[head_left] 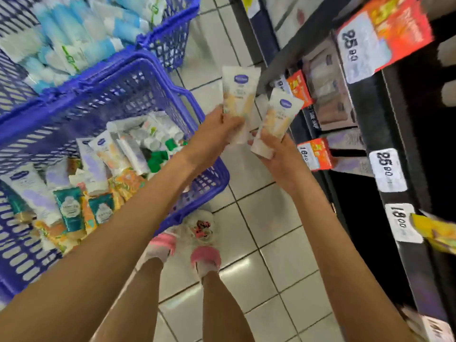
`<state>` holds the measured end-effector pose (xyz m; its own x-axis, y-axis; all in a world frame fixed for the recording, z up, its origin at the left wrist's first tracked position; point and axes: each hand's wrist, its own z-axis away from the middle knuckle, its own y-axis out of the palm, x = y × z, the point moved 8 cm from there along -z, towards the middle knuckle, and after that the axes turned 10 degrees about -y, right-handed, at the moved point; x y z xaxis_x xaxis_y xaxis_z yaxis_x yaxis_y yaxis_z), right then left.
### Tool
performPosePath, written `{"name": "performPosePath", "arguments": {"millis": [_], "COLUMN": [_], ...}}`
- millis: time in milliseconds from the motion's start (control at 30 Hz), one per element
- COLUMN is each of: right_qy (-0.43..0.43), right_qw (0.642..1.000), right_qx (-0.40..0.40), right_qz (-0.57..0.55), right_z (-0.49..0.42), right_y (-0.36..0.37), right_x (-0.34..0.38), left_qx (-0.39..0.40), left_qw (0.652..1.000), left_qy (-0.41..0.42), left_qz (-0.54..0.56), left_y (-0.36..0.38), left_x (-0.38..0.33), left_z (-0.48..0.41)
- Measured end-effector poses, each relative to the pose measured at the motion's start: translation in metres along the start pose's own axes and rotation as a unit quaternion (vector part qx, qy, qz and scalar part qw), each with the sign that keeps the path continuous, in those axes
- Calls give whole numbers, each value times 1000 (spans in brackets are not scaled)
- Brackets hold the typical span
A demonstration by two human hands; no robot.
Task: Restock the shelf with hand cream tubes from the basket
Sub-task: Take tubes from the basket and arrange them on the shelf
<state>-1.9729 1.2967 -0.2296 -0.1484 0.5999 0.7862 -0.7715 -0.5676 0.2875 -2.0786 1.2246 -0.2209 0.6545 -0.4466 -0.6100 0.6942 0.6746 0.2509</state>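
Two tubes (pixel 238 95); left hand (pixel 212 137) grips one, right hand (pixel 281 156) the other; basket (pixel 74 102) left; shelf (pixel 370 114) right.

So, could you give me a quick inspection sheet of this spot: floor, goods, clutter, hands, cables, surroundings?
Surface: white tiled floor; dark shelf on the right.
Job's things: left tube and right tube, held up side by side over the floor; blue basket at left holds many more mixed tubes.
Clutter: small white item on the floor by the feet, too blurred to identify.
Hands: left hand grips the left tube; right hand grips the right tube.
Cables: nothing seen.
Surroundings: second basket behind, with pale blue packs; price tags on the shelf edges; pink slippers.
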Motion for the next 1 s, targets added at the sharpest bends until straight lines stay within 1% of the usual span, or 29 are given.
{"name": "performPosePath", "arguments": {"millis": [133,233,367,433,500,567,633,733,800,833,867,933,1000], "right_qy": [-64,-92,-146,-167,-181,-198,-222,-288,-325,-342,-347,-329,-338], "right_qw": [995,990,982,979,977,974,970,957,945,939,935,938,932], "right_qx": [-41,-76,-89,-90,-96,-100,-84,-27,-26,-40,-60,-97,-101], "right_qz": [-62,-76,-79,-72,-58,-50,-52,-27,1,16,31,56,83], "right_z": [-10,-22,-38,-48,-59,-69,-79,-88,-83,-76,-67,-41,-19], "right_y": [-32,-53,-71,-81,-89,-94,-94,-84,-84,-86,-89,-95,-95], "right_x": [-12,-27,-33,-36,-37,-37,-35,-25,-17,-14,-10,-10,3], "left_qx": [49,96,149,143,117,100,129,185,199,205,211,207,197], "left_qw": [997,991,982,978,973,972,963,933,912,904,905,924,933], "left_qy": [46,69,79,91,113,132,164,233,284,307,314,285,277], "left_qz": [-45,-57,-81,-118,-162,-169,-169,-201,-220,-215,-197,-146,-119], "left_y": [22,37,52,50,41,33,39,53,64,68,71,78,87], "left_x": [13,25,36,35,31,26,17,8,-5,-11,-16,-11,-9], "left_z": [-32,-55,-75,-86,-99,-108,-111,-113,-106,-103,-102,-90,-80]}}
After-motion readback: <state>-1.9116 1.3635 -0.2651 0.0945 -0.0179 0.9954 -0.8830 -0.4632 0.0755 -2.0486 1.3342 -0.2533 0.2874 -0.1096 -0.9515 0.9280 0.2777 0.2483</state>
